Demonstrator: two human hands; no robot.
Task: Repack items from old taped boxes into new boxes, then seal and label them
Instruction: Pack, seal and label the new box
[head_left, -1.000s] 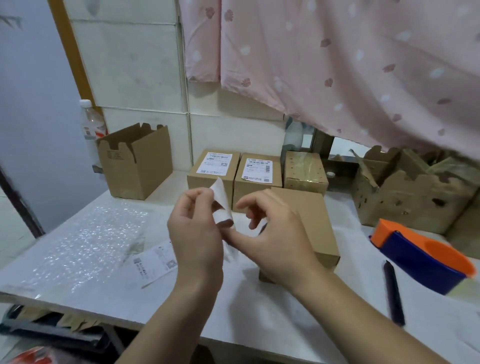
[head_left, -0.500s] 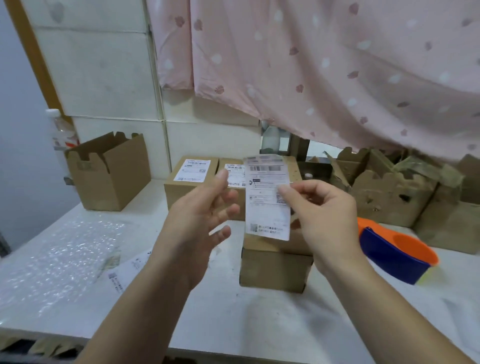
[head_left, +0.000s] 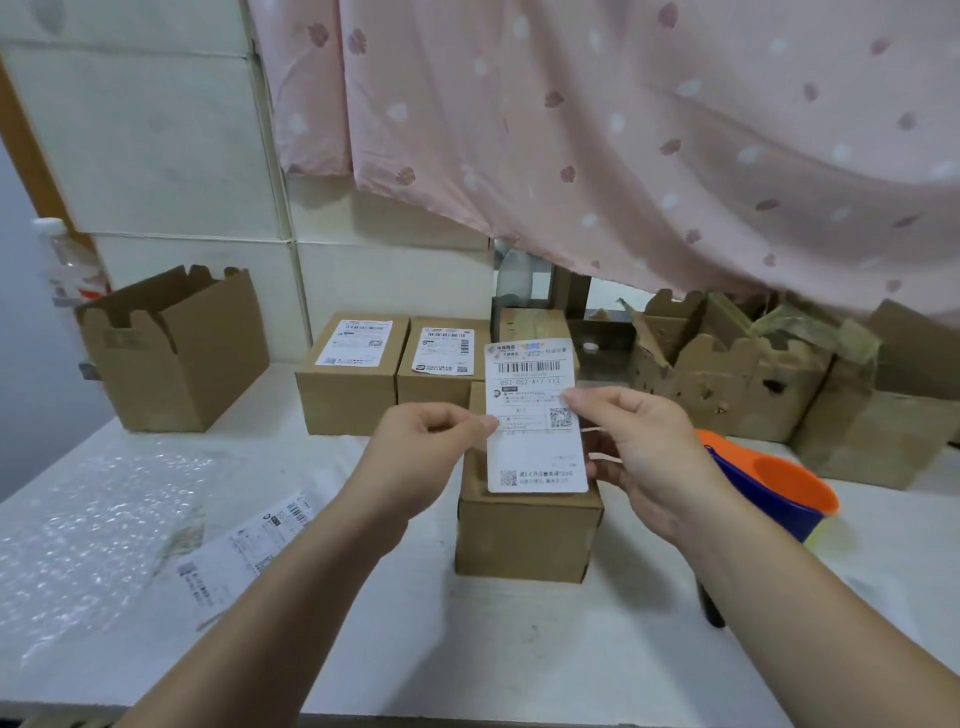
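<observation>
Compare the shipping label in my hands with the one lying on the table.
The held shipping label stands upright, pinched at its sides by the left hand and right hand; the loose shipping label lies flat on the table, untouched. The held one hangs over a closed cardboard box; the loose one lies slanted beside the bubble wrap. Both are white with barcodes and QR codes.

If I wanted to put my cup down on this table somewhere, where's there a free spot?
Bare table lies in front of the plain box, between it and the loose label. Another patch sits between the open box and the labelled boxes. The left holds bubble wrap; the back right is crowded with worn boxes and the tape dispenser.
</observation>
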